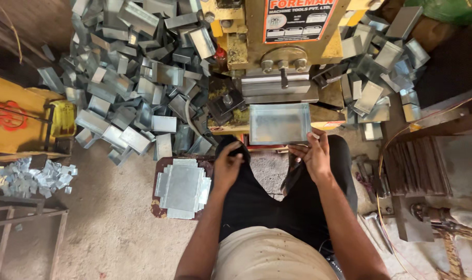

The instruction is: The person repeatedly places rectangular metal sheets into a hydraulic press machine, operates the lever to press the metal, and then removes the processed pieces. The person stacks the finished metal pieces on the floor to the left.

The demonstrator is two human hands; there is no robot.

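We see the right hand point(312, 154) pinching the near edge of a shallow rectangular grey sheet-metal tray point(279, 123) on the yellow press machine point(277, 36). The left hand point(227, 167) rests loosely curled, holding nothing, on the knee, just right of a stack of flat cut metal blanks point(182, 187).

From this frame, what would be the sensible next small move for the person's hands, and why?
Probably the left hand reaches to the stack of flat metal sheets beside it. The right hand already grips the near edge of the folded metal tray lying at the press, while the left rests empty on the knee, close to the stack. Heaps of folded trays lie around the machine.
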